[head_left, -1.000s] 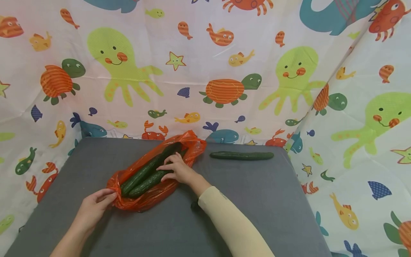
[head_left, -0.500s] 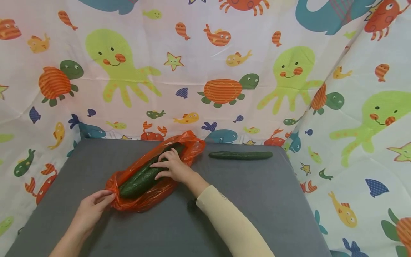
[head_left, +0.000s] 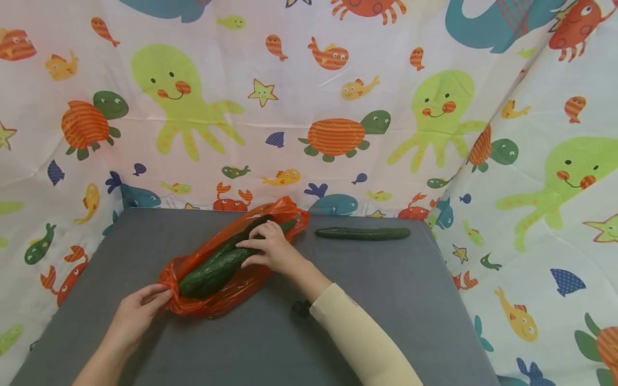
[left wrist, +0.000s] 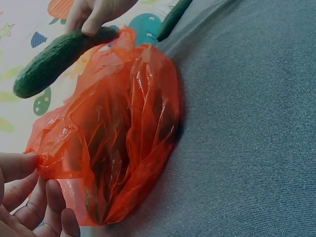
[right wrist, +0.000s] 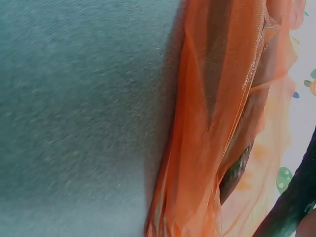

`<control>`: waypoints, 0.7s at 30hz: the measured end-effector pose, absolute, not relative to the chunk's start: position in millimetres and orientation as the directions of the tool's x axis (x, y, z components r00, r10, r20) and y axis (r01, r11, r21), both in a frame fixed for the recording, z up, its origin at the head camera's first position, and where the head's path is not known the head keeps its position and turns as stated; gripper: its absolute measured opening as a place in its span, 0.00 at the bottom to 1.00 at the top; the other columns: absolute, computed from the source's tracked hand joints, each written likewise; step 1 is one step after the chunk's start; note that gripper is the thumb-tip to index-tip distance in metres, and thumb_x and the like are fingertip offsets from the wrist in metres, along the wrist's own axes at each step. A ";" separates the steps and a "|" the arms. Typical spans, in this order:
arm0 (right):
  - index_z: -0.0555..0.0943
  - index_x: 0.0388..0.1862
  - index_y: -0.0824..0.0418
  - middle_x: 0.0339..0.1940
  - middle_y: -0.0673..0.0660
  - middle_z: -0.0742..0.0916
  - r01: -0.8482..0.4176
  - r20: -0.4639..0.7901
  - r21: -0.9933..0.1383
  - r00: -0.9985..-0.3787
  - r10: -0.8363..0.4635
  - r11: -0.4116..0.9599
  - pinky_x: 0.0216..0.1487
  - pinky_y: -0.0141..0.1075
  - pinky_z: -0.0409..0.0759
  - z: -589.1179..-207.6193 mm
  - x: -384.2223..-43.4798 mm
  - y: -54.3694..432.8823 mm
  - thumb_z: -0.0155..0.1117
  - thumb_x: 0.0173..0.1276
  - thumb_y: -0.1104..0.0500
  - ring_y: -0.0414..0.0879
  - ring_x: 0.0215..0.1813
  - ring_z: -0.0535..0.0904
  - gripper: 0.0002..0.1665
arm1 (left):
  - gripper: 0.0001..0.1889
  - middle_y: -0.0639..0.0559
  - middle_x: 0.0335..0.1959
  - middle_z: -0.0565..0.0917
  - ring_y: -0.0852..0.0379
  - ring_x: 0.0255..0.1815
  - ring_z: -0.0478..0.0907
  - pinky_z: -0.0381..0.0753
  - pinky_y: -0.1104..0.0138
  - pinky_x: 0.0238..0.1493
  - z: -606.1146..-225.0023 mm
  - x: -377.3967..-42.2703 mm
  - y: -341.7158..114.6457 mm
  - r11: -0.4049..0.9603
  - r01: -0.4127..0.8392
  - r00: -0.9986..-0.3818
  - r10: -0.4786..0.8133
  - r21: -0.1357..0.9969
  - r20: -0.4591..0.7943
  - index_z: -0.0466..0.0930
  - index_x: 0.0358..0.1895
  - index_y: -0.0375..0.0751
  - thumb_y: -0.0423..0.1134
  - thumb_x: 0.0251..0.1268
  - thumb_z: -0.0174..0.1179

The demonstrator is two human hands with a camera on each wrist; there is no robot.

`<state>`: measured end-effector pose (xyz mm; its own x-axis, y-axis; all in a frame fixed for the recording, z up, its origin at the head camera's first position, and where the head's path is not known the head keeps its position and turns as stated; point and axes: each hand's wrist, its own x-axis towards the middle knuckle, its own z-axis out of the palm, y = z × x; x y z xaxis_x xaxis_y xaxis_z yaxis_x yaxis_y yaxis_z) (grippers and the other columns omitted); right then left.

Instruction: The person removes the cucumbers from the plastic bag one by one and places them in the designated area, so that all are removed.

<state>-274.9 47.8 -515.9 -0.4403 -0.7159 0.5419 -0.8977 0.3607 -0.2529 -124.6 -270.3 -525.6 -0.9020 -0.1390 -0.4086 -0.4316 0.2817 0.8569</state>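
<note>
While the left hand (head_left: 137,311) pinches the orange bag's (head_left: 227,292) near edge to pin it flat on the grey table (head_left: 386,300), the right hand (head_left: 275,252) grips 1 cucumber (head_left: 212,271), lifted above the bag — another cucumber (head_left: 362,233) lies apart, far side.
</note>
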 end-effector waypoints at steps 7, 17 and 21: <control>0.90 0.51 0.50 0.43 0.52 0.80 -0.893 0.585 -0.258 -0.449 -0.676 0.369 0.58 0.45 0.68 -517.0 -270.1 63.9 0.80 0.48 0.44 0.46 0.47 0.73 0.29 | 0.32 0.66 0.41 0.86 0.72 0.40 0.81 0.84 0.65 0.46 -526.2 -124.2 -271.8 0.279 -0.432 -0.902 -0.132 0.858 -0.411 0.73 0.65 0.32 0.55 0.71 0.62; 0.90 0.51 0.52 0.42 0.53 0.81 -0.870 0.612 -0.290 -0.488 -0.622 0.398 0.57 0.47 0.69 -528.4 -269.0 94.6 0.82 0.47 0.48 0.47 0.47 0.74 0.29 | 0.36 0.64 0.43 0.87 0.72 0.41 0.82 0.84 0.65 0.47 -530.0 -125.2 -272.3 0.278 -0.436 -0.900 -0.136 0.856 -0.415 0.71 0.67 0.31 0.57 0.69 0.62; 0.90 0.50 0.52 0.42 0.52 0.82 -0.859 0.620 -0.284 -0.504 -0.601 0.426 0.59 0.49 0.70 -535.9 -268.1 109.4 0.82 0.46 0.46 0.47 0.46 0.75 0.29 | 0.36 0.65 0.43 0.87 0.72 0.41 0.82 0.83 0.66 0.46 -530.1 -126.2 -271.1 0.276 -0.430 -0.903 -0.132 0.859 -0.410 0.72 0.66 0.31 0.58 0.68 0.63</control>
